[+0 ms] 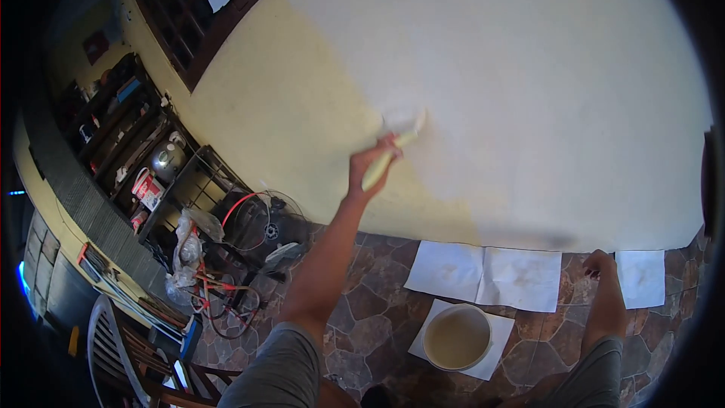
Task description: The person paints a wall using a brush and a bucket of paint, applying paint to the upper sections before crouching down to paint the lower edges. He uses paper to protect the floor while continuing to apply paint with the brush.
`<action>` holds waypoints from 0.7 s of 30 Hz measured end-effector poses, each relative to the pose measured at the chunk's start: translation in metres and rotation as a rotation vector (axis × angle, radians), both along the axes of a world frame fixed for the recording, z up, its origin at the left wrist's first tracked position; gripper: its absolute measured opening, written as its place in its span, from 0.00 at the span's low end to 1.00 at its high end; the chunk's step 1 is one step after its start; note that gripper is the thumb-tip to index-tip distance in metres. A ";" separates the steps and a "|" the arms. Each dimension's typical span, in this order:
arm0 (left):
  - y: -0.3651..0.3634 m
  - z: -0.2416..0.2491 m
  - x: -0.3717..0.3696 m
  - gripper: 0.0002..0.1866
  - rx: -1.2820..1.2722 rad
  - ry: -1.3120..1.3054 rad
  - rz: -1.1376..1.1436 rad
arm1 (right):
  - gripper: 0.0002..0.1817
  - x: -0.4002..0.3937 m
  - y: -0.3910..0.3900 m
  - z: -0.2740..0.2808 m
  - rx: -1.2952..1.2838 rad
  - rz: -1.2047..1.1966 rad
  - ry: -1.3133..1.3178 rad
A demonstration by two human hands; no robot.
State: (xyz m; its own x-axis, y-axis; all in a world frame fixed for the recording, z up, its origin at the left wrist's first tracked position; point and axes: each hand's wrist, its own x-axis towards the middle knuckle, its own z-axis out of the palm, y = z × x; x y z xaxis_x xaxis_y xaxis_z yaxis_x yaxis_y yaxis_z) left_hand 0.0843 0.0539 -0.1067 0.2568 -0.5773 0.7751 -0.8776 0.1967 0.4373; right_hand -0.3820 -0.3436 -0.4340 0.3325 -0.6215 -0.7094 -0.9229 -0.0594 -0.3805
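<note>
My left hand [371, 168] is closed around the pale yellow-green handle of a paintbrush [406, 138]. The brush's bristles are at the wall [529, 106], near the border between a whitish coat and the older yellow surface. Lower right, my right hand [599, 264] hangs loosely with its fingers a little bent and apart, and I see nothing in it. A round bucket [457, 338] of pale beige paint stands on a white sheet [495, 347] on the floor, between my two arms.
White paper sheets [521, 278] lie on the stone-patterned floor [370, 332] along the wall's foot. To the left are a cluttered shelf [124, 136], a fan [270, 230], a tangle of red hose [226, 298] and a wooden chair [121, 347]. A dark-framed window [177, 15] is upper left.
</note>
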 end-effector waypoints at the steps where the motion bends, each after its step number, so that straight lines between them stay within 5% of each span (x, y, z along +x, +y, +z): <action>1: 0.003 -0.013 -0.006 0.05 0.062 -0.061 -0.027 | 0.15 0.000 0.000 0.004 -0.018 -0.006 0.013; 4: 0.016 -0.016 0.004 0.09 0.247 0.047 -0.046 | 0.15 -0.002 0.005 0.020 -0.080 0.006 0.058; 6: 0.002 0.074 0.022 0.12 0.270 0.101 0.033 | 0.15 0.001 0.001 0.018 -0.121 0.036 0.083; 8: -0.009 0.172 0.024 0.11 0.336 -0.232 0.059 | 0.15 -0.007 -0.017 -0.004 -0.060 0.000 0.032; 9: -0.018 0.220 0.000 0.09 0.413 -0.356 0.364 | 0.15 -0.010 -0.021 -0.009 -0.061 0.002 0.034; 12: -0.030 0.311 0.008 0.08 0.088 -0.484 -0.148 | 0.15 -0.003 -0.023 -0.019 -0.039 -0.007 0.024; 14: -0.032 0.340 -0.020 0.10 -0.056 -0.337 0.096 | 0.14 -0.001 -0.015 -0.013 -0.059 -0.004 0.025; 16: -0.026 0.333 -0.062 0.07 -0.114 -0.155 0.273 | 0.14 0.006 -0.022 -0.021 -0.045 0.001 0.031; 18: -0.031 0.311 -0.009 0.11 -0.265 -0.611 -0.038 | 0.13 0.008 -0.026 -0.025 -0.033 0.000 0.041; 20: -0.031 0.247 0.012 0.12 -0.272 -0.390 0.002 | 0.13 0.017 -0.015 -0.011 -0.065 -0.010 0.039; 21: -0.032 0.204 0.030 0.12 -0.288 -0.497 0.128 | 0.13 0.020 -0.009 -0.006 -0.066 -0.009 0.038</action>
